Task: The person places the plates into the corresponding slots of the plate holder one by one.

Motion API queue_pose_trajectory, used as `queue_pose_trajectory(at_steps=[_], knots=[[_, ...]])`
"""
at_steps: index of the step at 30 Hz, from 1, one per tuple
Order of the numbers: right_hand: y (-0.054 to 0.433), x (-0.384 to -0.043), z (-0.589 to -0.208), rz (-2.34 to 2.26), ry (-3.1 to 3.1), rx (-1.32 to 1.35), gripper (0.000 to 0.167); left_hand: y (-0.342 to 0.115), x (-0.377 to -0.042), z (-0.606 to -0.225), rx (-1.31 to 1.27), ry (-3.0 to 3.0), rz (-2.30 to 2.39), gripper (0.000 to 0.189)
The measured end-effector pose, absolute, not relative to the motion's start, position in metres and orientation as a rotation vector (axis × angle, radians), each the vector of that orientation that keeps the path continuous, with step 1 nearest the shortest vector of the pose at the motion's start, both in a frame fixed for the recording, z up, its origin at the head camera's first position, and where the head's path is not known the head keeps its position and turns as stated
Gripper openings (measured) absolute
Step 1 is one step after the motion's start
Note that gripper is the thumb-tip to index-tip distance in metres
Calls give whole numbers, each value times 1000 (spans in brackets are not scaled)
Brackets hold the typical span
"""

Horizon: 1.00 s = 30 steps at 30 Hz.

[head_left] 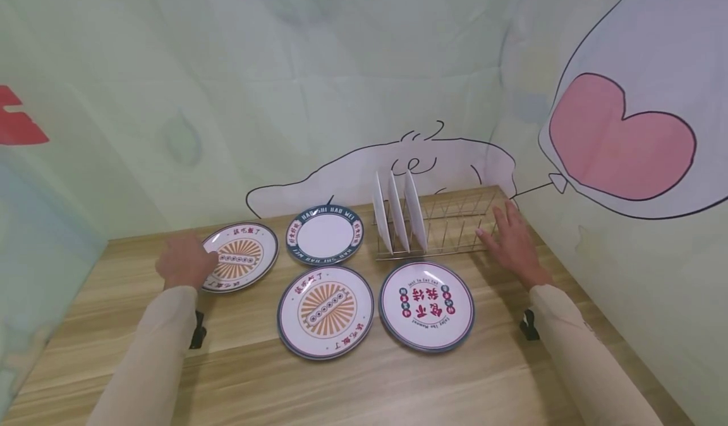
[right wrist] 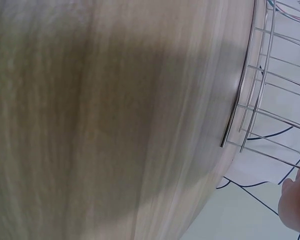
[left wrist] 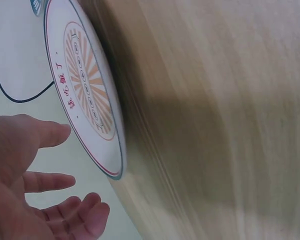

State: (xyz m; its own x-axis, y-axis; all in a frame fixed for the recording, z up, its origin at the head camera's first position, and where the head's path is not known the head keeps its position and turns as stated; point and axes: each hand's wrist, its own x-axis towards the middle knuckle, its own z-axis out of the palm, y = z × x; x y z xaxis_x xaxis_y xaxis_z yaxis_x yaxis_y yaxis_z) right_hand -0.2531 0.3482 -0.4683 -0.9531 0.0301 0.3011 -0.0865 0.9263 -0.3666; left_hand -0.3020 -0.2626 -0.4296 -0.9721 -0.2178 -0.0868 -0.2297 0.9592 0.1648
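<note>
My left hand (head_left: 186, 261) is at the left edge of a plate (head_left: 250, 249) with an orange sunburst pattern. In the left wrist view, the thumb and fingers of this hand (left wrist: 35, 170) are spread apart beside the plate's rim (left wrist: 102, 160), holding nothing. At the right end of a wire rack (head_left: 455, 224), my right hand (head_left: 514, 246) has its thumb and fingers apart, right at the end wires. Only some fingertips (right wrist: 296, 200) show in the right wrist view, by the rack's corner. Three white plates (head_left: 398, 214) stand upright in the rack's left part.
On the wooden table (head_left: 239, 375) lie a blue-rimmed plate (head_left: 324, 236), another sunburst plate (head_left: 326, 312) and a plate with red lettering (head_left: 426, 306). A cloth backdrop (head_left: 352, 85) with cartoon drawings rises behind and beside the table.
</note>
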Motion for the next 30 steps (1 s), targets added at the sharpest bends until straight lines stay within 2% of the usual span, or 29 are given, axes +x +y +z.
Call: queue_pose_trajectory(at_steps=[4,14,30], knots=[[349,-254,-468,548,-2785,42,73,-264,-301,-434,-368,2994,297,55],[347,-252,-464,564,-2822,29,73,-267,-292,-446,-407,2965,311,72],[347,-251,-467,544,-2837,-10,74,-270,-293,-451,-503,2828,480,71]])
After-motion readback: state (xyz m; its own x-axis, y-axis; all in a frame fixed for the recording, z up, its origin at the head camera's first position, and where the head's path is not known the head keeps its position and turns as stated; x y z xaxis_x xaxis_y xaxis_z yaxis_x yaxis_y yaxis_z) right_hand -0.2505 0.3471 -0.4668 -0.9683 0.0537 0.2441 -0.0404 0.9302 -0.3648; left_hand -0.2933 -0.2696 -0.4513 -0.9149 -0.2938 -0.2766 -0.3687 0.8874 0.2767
